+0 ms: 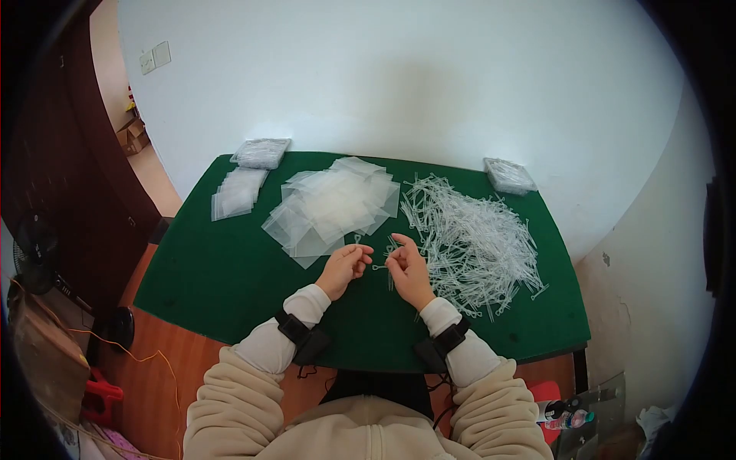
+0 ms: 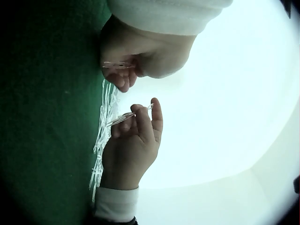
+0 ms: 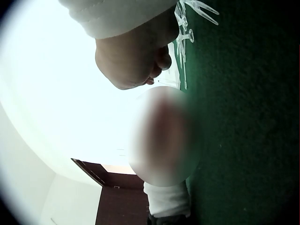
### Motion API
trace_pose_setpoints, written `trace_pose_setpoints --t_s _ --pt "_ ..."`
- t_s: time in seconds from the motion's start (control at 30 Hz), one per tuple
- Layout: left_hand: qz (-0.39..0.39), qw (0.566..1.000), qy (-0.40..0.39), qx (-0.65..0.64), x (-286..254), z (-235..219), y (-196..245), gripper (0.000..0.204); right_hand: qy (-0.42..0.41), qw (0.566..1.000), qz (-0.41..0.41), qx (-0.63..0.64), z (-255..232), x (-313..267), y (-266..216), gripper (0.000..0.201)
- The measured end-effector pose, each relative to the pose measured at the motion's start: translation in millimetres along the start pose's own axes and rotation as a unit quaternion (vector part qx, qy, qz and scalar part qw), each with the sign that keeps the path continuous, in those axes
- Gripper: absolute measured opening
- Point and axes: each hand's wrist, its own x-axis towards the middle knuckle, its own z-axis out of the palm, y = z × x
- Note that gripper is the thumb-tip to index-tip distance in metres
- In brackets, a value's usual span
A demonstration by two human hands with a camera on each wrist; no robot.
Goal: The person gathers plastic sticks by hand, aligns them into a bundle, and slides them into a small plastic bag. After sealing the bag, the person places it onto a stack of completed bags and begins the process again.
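Near the front middle of the green table, my left hand (image 1: 346, 268) curls its fingers round a few thin clear plastic picks (image 2: 117, 65). My right hand (image 1: 409, 272), close beside it, pinches a small bunch of the same picks (image 2: 122, 118) between thumb and fingers. Some of these have a small loop at one end, and two prongs show on a pick (image 3: 206, 9) in the right wrist view. A large loose heap of picks (image 1: 479, 245) lies right of the right hand. Blur covers the left hand in the right wrist view.
Flat clear plastic bags (image 1: 333, 203) lie in a loose pile beyond the left hand. A smaller row of bags (image 1: 238, 192) and a filled packet (image 1: 262, 152) are at the back left. Another filled packet (image 1: 510, 175) sits at the back right, near the wall (image 1: 429, 84).
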Motion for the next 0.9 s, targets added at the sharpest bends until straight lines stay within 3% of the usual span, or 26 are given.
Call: trace_pose_setpoints --t_s 0.13,0.23,0.37,0.5,0.63,0.8,0.9 --pt "-0.046 0.998 -0.044 0.001 -5.7 8.6 4.1 0.026 -0.036 0.993 0.04 0.105 -2.5 -0.4 -5.5 0.015" --pt "-0.067 0.994 -0.089 -0.018 -6.3 6.2 4.3 0.027 -0.082 0.965 0.123 0.215 -4.8 0.3 -7.8 0.014" --pt "-0.107 0.984 -0.14 -0.021 -12.5 9.0 8.2 0.028 -0.066 0.971 0.089 0.212 -3.8 -0.5 -2.4 0.013" --pt "-0.125 0.975 -0.182 -0.004 -14.0 17.8 13.3 0.029 -0.026 0.965 0.137 0.222 -3.2 -0.1 -5.7 0.012" --pt "-0.13 0.97 -0.203 0.005 -16.1 13.0 13.5 0.03 -0.017 0.977 0.11 0.18 -1.0 -0.3 -8.9 0.01" --pt "-0.141 0.962 -0.235 0.012 -13.3 10.3 11.2 0.029 -0.024 0.976 0.135 0.171 -1.5 -1.4 -3.3 0.011" --pt "-0.145 0.962 -0.228 0.023 -16.1 11.8 14.6 0.027 -0.051 0.985 0.101 0.128 -4.0 0.3 0.3 0.012"
